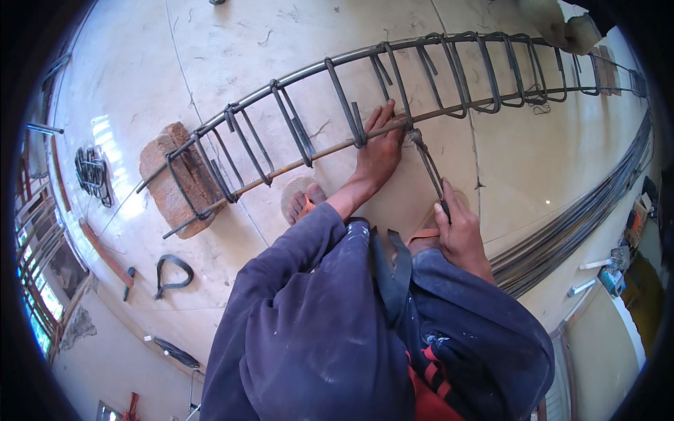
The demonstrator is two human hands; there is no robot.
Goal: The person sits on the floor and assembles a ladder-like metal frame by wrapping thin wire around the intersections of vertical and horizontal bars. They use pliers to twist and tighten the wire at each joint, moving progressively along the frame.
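Observation:
A long rebar cage (295,166) of straight bars and bent stirrups runs across in front of me. My left hand (380,153) is at its near bar, beside a stirrup, with the fingers reaching past the bar and closed about it. In my right hand (460,237) are the handles of metal pincers (429,163). Their jaws meet the near bar just right of my left fingers. Whatever wire lies between the jaws is too small to make out.
A reddish-brown block (163,189) supports the cage's left end. Long loose rods (572,235) lie at right. Stirrups (91,175) are piled at far left, near a coil of wire (174,277). Another person's hand (581,34) is by the far bar. My sandaled foot (302,198) is below the cage.

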